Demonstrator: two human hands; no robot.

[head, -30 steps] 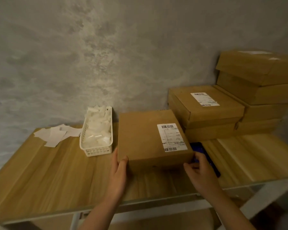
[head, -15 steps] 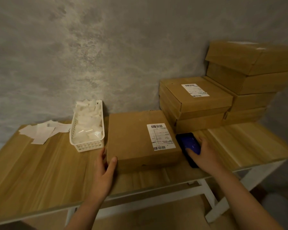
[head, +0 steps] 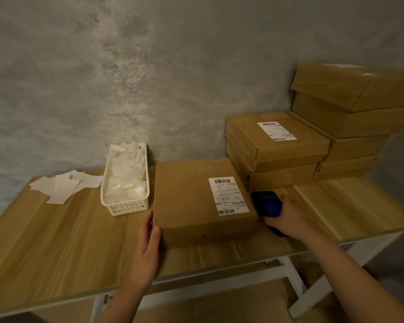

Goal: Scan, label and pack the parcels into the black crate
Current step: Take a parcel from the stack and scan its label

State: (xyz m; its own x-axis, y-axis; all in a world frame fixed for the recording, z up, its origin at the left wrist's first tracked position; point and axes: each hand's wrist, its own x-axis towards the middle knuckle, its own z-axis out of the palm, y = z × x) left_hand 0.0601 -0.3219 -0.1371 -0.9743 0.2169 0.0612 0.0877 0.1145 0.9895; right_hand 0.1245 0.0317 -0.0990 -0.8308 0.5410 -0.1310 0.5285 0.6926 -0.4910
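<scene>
We keep our left hand (head: 147, 238) flat against the near left corner of the front box (head: 196, 197), fingers straight, probably to hold it steady on the tabletop (head: 56, 241). Our right hand (head: 287, 217) curls around the dark blue scanner (head: 265, 202) just right of the box, likely to read the label (head: 228, 195) on top of the box. Left of the box stands a white basket (head: 126, 206) full of small clear bags. Behind the box, to the right, more boxes (head: 313, 141) are stacked. We see no black crate.
</scene>
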